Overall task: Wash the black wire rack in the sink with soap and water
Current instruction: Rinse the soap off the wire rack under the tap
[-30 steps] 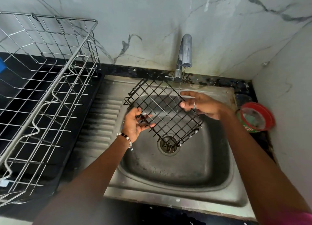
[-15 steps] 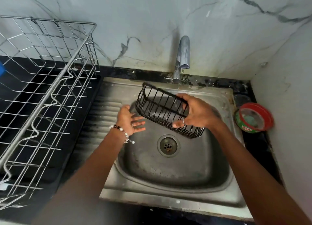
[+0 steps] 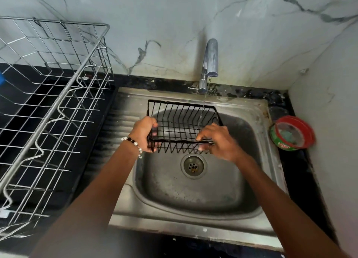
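Observation:
The black wire rack (image 3: 180, 120), a small open basket, is held level above the steel sink (image 3: 193, 192), its opening facing up. My left hand (image 3: 144, 133) grips its near left corner, a beaded bracelet on the wrist. My right hand (image 3: 219, 140) grips the near rim toward the right. A thin stream of water falls from the tap (image 3: 210, 60) through the rack's far right part. The drain (image 3: 193, 166) lies just below the rack's near edge.
A large steel wire dish drainer (image 3: 48, 110) stands on the black counter to the left. A red-rimmed round tub of dish soap (image 3: 292, 134) sits at the right, beside the side wall. The marble wall rises behind the tap.
The rack has turned from a tilted, on-edge pose to level with its opening up. My left hand, free half a second ago, now grips its left corner. My right hand shifted to the near rim.

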